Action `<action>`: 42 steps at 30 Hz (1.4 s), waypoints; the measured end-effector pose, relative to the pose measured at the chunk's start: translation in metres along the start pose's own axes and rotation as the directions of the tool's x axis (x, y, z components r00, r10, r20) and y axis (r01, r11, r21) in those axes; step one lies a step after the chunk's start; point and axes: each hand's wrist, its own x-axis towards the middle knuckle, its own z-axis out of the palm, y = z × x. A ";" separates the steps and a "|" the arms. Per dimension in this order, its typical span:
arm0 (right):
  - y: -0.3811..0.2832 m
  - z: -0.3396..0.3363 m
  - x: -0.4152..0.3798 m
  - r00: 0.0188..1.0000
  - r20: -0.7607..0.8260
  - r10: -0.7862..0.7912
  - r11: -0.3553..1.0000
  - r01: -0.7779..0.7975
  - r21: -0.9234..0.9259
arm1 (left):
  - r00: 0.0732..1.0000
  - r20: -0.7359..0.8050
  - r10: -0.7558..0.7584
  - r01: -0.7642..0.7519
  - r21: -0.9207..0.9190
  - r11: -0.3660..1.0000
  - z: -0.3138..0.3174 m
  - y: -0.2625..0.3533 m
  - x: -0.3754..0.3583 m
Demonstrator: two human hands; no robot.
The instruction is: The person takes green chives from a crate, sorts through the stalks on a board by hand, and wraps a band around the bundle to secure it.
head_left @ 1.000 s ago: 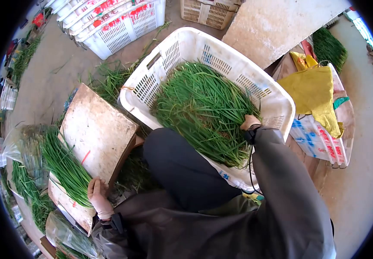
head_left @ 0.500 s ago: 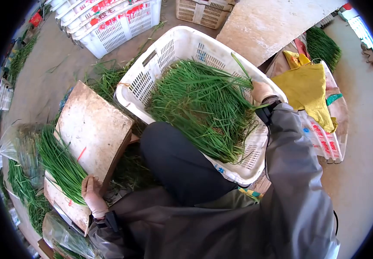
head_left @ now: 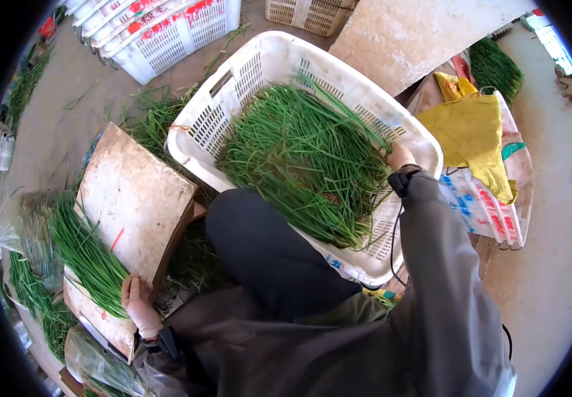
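A white plastic basket (head_left: 216, 142) stands in front of me, holding a thick heap of long green stalks (head_left: 299, 159). At the basket's right side my right hand (head_left: 401, 156) is closed round the ends of some stalks, which lie along the far inner wall. On the left, a neat bundle of green stalks (head_left: 87, 258) rests on a worn board (head_left: 137, 192) with a red mark. My left hand (head_left: 140, 306) lies at the near end of that bundle, its fingers bent over the stalk ends; whether it grips them is unclear.
Stacked white crates (head_left: 160, 46) stand at the upper left, a beige crate (head_left: 309, 14) at the top. A pale board (head_left: 418, 40) lies beyond the basket. Yellow cloth (head_left: 464, 129) covers sacks at the right. Plastic bags and loose greens lie at the far left.
The stalks in my right hand have come down against the basket's far inner wall. My right hand has moved slightly down. My left hand stays by the bundle.
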 end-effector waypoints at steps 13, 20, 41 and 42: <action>-0.039 0.054 -0.024 0.932 0.093 0.349 0.937 -0.346 -0.050 | 0.998 -0.057 -0.013 0.018 0.091 0.996 0.010 -0.010 -0.015; -0.003 0.088 0.021 0.960 0.195 0.203 0.976 -0.182 -0.124 | 0.998 -0.070 0.002 0.005 0.106 0.994 0.007 -0.019 -0.020; -0.116 -0.092 -0.062 0.907 -0.261 -0.331 0.929 0.362 0.077 | 1.000 0.003 0.012 -0.012 -0.055 0.998 -0.010 -0.010 -0.021; -0.120 -0.073 -0.083 0.935 -0.155 -0.318 0.922 0.343 0.181 | 1.000 0.015 0.017 -0.016 -0.061 0.998 -0.012 -0.011 -0.021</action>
